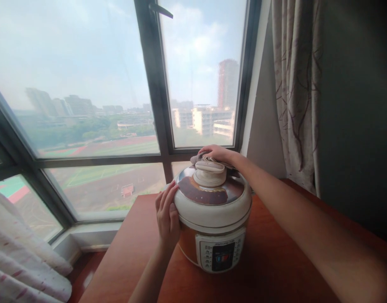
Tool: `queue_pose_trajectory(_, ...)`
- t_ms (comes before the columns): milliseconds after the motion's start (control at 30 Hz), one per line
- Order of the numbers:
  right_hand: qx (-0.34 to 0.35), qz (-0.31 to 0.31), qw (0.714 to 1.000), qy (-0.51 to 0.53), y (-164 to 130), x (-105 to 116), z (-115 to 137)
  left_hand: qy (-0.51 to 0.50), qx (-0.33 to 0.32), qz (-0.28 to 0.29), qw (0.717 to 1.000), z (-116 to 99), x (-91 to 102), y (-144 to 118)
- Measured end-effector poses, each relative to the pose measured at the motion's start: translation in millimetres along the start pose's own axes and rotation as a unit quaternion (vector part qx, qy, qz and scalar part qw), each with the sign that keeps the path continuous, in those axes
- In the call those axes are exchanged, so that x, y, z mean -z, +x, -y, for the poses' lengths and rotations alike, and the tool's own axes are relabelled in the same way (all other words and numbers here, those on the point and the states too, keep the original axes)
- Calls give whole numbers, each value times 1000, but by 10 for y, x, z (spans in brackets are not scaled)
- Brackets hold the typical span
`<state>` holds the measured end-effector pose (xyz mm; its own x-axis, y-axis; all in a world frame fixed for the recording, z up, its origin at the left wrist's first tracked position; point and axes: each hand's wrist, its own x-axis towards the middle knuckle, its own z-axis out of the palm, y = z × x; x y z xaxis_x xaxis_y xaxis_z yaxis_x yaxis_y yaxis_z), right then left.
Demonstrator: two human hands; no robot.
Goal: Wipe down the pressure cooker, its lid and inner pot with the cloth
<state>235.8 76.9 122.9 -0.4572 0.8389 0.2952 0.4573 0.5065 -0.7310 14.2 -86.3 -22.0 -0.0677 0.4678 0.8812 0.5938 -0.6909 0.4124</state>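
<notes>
A white and brown electric pressure cooker [212, 219] stands upright on a reddish-brown wooden table [117, 252], its lid on and its control panel facing me. My left hand [168, 214] lies against the left side of the cooker's rim, fingers stretched along it. Behind the lid's knob handle [210, 173], my right hand [217, 153] is closed over a greyish cloth [198, 158] at the back of the lid. The knob and the cloth partly hide the right fingers. A glossy, brownish metal plate [202, 195] surrounds the knob.
Large windows [101, 160] with dark frames rise behind the table. A patterned curtain [296, 92] hangs at the right, and a white curtain [22, 252] at the lower left. A window handle [161, 10] juts out at the top.
</notes>
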Motion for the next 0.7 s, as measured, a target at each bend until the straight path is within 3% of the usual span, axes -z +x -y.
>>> queue_pose_trajectory(133, -24, -16, 998, -56, -74, 19, -88, 6, -7, 9, 1000, 30, 15, 3)
queue_pose_trajectory(400, -36, -122, 980, -154, -446, 113, -159, 13, -18, 35, 999, 51, 62, 13)
queue_pose_trajectory(567, -44, -155, 972, -172, -1012, 275, -295, 9, -18, 36, 999, 45, 52, 14)
queue_pose_trajectory(700, -13, -195, 976, -95, -1570, 286, -475, 6, -19, 27, 999, 36, 26, 20)
